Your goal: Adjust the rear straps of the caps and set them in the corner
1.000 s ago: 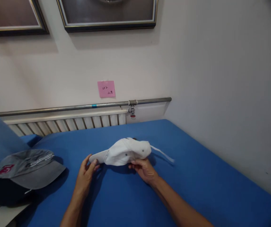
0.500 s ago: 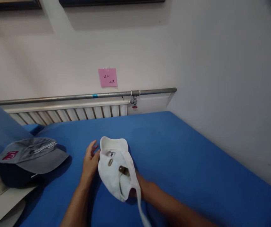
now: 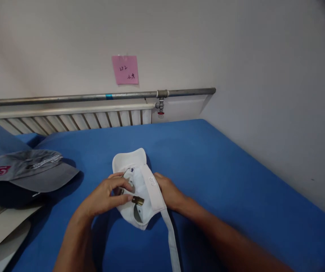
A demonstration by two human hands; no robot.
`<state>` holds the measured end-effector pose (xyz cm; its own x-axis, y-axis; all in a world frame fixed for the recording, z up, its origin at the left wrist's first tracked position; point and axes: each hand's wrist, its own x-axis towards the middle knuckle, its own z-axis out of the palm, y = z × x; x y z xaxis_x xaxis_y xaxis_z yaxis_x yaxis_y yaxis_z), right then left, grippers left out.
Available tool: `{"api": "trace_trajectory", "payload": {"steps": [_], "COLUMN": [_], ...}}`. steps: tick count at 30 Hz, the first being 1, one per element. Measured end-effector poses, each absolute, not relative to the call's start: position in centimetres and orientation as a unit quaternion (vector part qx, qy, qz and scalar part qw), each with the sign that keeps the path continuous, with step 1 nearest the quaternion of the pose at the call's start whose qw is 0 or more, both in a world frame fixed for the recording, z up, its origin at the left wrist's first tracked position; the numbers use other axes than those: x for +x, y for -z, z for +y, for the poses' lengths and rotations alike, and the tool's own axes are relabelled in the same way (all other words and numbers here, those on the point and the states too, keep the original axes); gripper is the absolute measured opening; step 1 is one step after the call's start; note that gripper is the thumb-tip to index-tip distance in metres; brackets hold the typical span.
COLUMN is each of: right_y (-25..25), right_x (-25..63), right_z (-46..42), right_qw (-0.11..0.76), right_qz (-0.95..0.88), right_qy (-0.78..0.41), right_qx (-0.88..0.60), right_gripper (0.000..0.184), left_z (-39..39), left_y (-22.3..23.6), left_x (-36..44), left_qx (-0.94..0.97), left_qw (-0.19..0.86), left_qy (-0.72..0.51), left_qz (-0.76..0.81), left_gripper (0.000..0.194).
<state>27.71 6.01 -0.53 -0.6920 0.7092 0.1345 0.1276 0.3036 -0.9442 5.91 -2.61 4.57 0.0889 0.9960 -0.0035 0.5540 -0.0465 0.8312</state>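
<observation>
A white baseball cap (image 3: 128, 160) is held above the blue surface, its brim pointing away and its pale inside partly showing. My left hand (image 3: 108, 194) is at the cap's left side, fingers bent over it and thumb tip touching the brass buckle (image 3: 138, 200). Gripping the right side is my right hand (image 3: 169, 190); its fingertips are hidden behind the cap. The cap's loose strap (image 3: 171, 234) hangs down toward me. A small printed tag (image 3: 152, 181) shows on the inner sweatband.
Several caps are piled at the left, with a grey cap (image 3: 34, 166) on top of a dark cap (image 3: 9, 194) and beige ones below. Behind the blue-covered surface (image 3: 213, 181) stand a radiator (image 3: 74, 120), a metal pipe (image 3: 77, 99) and the wall.
My left hand has moved from beside the cap onto it, reaching the buckle. The cap has turned, so its inner sweatband faces me more. The view has tipped downward.
</observation>
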Motion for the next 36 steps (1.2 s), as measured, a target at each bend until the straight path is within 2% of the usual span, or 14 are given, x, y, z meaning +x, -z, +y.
{"api": "trace_trajectory", "payload": {"steps": [2, 4, 6, 7, 9, 11, 12, 15, 18, 21, 26, 30, 33, 36], "right_y": [0.0, -0.8, -1.6, -2.1, -2.9, -3.5, -3.7, -4.3, -4.9, -5.6, -6.7, -7.5, -7.7, -7.7], "right_x": [28.1, 28.5, 28.9, 29.1, 29.4, 29.7, 29.8, 30.4, 30.7, 30.6, 30.1, 30.4, 30.6, 30.7], "right_z": [5.9, 5.7, 5.3, 5.1, 4.8, 4.7, 4.8, 4.8, 4.9, 4.8, 4.0, 3.0, 2.7, 2.8], "right_qw": [0.289, 0.334, 0.38, 0.391, 0.385, 0.36, 0.346, 0.311, 0.281, 0.267, 0.285, 0.312, 0.281, 0.263], "right_qz": [-0.792, -0.802, -0.827, -0.848, -0.889, -0.91, -0.914, -0.904, -0.875, -0.858, -0.797, -0.704, -0.67, -0.678], "right_qy": [-0.445, -0.4, -0.343, -0.303, -0.227, -0.2, -0.209, -0.284, -0.369, -0.406, -0.483, -0.589, -0.649, -0.651], "right_qx": [-0.301, -0.293, -0.234, -0.192, -0.102, -0.039, -0.026, -0.07, -0.137, -0.167, -0.224, -0.246, -0.223, -0.218], "right_gripper": [0.016, 0.033, 0.049, 0.05, 0.038, 0.018, 0.013, 0.013, 0.017, 0.021, 0.006, 0.013, 0.018, 0.022], "left_z": [-3.1, -3.5, -3.8, -3.9, -4.1, -4.3, -4.4, -4.6, -4.4, -3.9, -3.5, -3.4, -3.5, -3.5], "left_y": [-4.9, -5.1, -5.3, -5.3, -5.3, -5.1, -5.0, -4.4, -4.0, -4.1, -4.7, -4.6, -4.4, -4.4], "left_x": [5.5, 5.1, 4.7, 4.5, 4.0, 3.5, 3.2, 2.9, 3.5, 4.7, 6.3, 6.6, 6.7, 7.1], "left_qx": [0.621, 0.594, 0.587, 0.588, 0.591, 0.577, 0.563, 0.504, 0.477, 0.485, 0.492, 0.494, 0.495, 0.49], "left_qw": [0.397, 0.433, 0.442, 0.435, 0.411, 0.389, 0.381, 0.381, 0.423, 0.467, 0.502, 0.514, 0.53, 0.549], "left_qy": [-0.32, -0.333, -0.351, -0.365, -0.41, -0.477, -0.513, -0.568, -0.547, -0.507, -0.484, -0.472, -0.463, -0.455], "left_qz": [0.596, 0.591, 0.581, 0.576, 0.56, 0.536, 0.525, 0.527, 0.542, 0.539, 0.521, 0.519, 0.511, 0.502], "left_gripper": [0.023, 0.027, 0.021, 0.015, 0.009, 0.01, 0.011, 0.014, 0.017, 0.021, 0.025, 0.024, 0.024, 0.024]}}
